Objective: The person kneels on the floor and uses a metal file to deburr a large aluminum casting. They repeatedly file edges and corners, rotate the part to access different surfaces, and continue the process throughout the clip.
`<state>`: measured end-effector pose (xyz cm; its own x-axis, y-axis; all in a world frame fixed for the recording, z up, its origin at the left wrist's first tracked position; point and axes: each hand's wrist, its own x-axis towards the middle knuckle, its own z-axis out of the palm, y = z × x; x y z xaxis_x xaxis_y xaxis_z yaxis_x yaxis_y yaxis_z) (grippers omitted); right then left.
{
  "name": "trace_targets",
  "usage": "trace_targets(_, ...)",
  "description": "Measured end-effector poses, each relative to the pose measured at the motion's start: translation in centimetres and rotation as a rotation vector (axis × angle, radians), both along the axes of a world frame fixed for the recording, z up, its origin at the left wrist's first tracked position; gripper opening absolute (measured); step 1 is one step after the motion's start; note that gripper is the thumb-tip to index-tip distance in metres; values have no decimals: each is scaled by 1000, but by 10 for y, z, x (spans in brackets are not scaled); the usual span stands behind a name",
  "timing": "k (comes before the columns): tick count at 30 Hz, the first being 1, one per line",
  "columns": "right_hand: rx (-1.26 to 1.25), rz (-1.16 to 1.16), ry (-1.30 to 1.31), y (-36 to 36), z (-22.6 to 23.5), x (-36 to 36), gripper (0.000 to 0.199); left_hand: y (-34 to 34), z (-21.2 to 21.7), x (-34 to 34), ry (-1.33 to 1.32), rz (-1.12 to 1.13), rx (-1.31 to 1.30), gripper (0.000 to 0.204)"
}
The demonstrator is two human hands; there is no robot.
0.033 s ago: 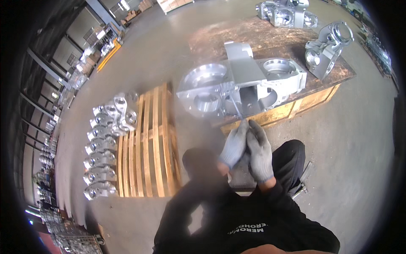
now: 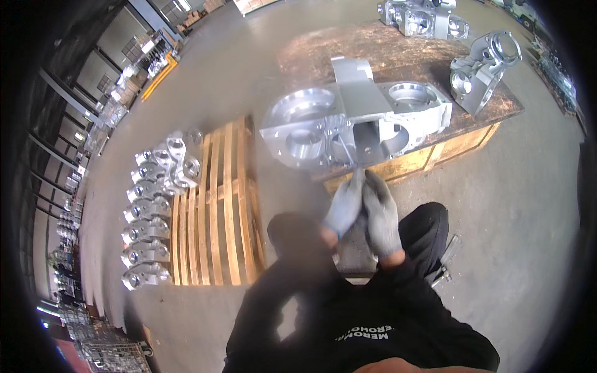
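Observation:
A large silver machined metal casting with round bores and a square opening lies at the near edge of a wooden work surface. Both hands wear grey-white gloves and come together just below the casting's near side. My left hand is closed, its fingertips at the lower end of a thin rod-like tool that slants up against the casting. Right beside it, my right hand is also closed, fingertips meeting at the same end. The fingers largely hide the tool's grip, so its exact kind does not show.
To the left, a slatted wooden pallet carries several silver castings. Another casting stands at the right of the work surface, with more castings at the back. Metal tools lie right of my knee.
The view has shifted very slightly, and both hands appear a little higher in it. Hands, thin tool and casting keep nearly the same arrangement.

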<state>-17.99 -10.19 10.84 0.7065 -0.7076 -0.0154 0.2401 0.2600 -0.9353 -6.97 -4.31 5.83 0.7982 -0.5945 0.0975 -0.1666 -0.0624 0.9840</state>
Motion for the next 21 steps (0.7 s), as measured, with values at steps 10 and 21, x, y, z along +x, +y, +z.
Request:
trace_targets(10,-75,-19,42,4,-3,1,49,-2,35,-13,-5,-110,68,69)
trace_targets(21,-501,29,38,-18,-38,12,45,-25,31,-1,61,-42,144,71)
